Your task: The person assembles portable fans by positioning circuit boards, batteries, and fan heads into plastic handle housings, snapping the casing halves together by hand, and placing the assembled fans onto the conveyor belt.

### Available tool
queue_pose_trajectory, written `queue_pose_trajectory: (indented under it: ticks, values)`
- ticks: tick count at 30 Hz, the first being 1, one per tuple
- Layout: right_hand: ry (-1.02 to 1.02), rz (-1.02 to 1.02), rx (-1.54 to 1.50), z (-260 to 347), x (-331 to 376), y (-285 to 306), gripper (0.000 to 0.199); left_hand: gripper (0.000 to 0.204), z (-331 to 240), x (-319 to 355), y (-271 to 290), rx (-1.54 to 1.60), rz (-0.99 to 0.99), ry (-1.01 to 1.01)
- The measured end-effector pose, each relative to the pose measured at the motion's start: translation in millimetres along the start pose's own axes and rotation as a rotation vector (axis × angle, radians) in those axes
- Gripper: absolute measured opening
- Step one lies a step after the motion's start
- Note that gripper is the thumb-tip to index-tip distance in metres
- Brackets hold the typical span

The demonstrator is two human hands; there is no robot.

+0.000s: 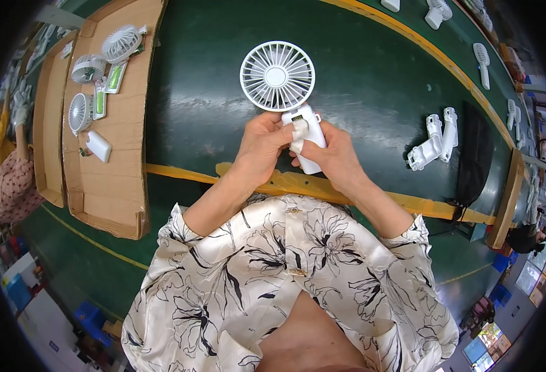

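Had a white handheld fan [276, 77] over the green counter [198, 124], close to the yellow-taped front edge, gripped by the handle with the left hand [260, 144] on one side, the right hand [340, 154] on the other and both white-wrapped thumbs on the handle's front below the round grille. Also had a few white plastic shell pieces [426, 152] off to the right, plus a cardboard tray [108, 195] on the left with more fan parts [121, 43] in it.
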State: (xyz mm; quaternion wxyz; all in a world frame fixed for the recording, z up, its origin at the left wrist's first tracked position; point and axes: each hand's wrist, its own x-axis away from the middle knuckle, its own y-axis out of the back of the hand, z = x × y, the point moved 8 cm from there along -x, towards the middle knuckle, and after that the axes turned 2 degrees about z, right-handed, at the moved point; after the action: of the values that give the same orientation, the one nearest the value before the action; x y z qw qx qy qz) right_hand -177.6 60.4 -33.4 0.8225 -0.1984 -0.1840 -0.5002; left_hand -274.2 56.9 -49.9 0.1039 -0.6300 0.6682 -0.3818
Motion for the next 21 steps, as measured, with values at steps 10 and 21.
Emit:
queue_pose_trajectory:
  ticks: [10, 21]
  values:
    - [0.054, -0.035, 0.052, -1, 5, 5, 0.023, 0.025, 1, 4, -8, 0.030, -0.028, -0.072]
    - [0.149, 0.179, -0.180, 21, -17, 9, 0.031, 0.035, -37, -26, -33, -0.025, 0.028, -0.023]
